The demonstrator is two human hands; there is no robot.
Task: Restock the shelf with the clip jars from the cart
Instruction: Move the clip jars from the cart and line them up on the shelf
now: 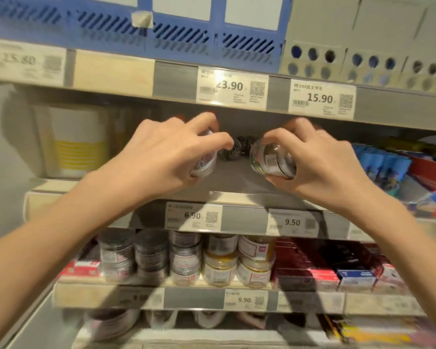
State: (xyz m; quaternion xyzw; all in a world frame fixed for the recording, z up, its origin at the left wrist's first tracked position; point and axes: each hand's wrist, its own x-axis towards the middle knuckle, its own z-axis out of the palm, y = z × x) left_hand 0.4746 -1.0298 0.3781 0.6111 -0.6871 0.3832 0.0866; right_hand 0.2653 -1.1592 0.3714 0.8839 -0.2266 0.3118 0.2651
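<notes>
Two bare hands reach into a grey shop shelf (237, 177), each w/ a jar. Your left hand (166, 157) curls its fingers and thumb round a small clear clip jar with a white label (205, 163), held tilted just above the shelf floor, left of centre. Your right hand (320, 159) grips a second clear glass clip jar with a white barcode label (272, 159) on its side, base toward you, also just above the shelf floor. The 2 jars are apart, w/ a gap between them. Deep in that gap, at the back of the shelf, sit dark patterned round items (237, 146), too blurred to identify.

Left of your left hand stands a white container with yellow stripes (78, 142). Right of your right hand lie blue packets (385, 162). On the shelf edge below your hands are white price tags (194, 216) reading 6.90 and 9.50. One level down, stacked small jars with grey and yellow contents (186, 258) stand in rows, w/ red and blue boxes (337, 270) to their right. Above, a blue slotted plastic basket (176, 31) sits on the upper shelf.
</notes>
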